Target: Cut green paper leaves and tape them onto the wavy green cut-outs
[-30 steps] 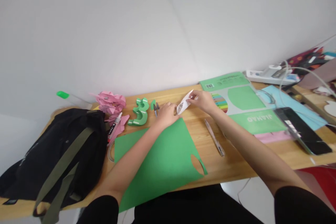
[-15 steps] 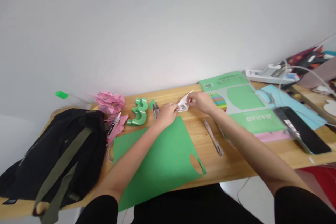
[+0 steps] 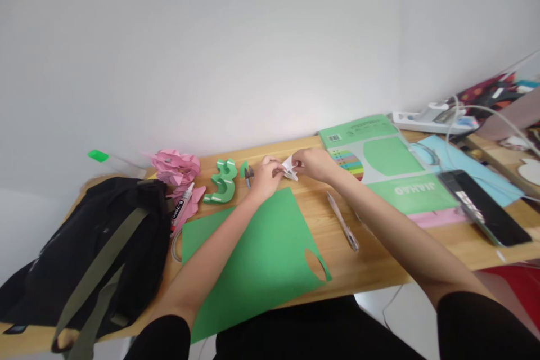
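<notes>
Paper (image 3: pixel 290 168) (small, white), left grip (image 3: pixel 268 178) pinching, right grip (image 3: pixel 313 163) opposite

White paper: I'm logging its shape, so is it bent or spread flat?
Bent: between the left hand and right hand, the white paper shows angled faces.

Black bag (image 3: pixel 89 236) leftward, phone (image 3: pixel 489 211) and power strip (image 3: pixel 415 122) rightward

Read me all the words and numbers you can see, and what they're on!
"JIAHAO", upside down, on the green paper pack.
"B-7000", a bit blurry, on the glue tube.
The green curvy shape itself looks like a "3".
Small print near the pack's barcode is too blurred to read.
</notes>
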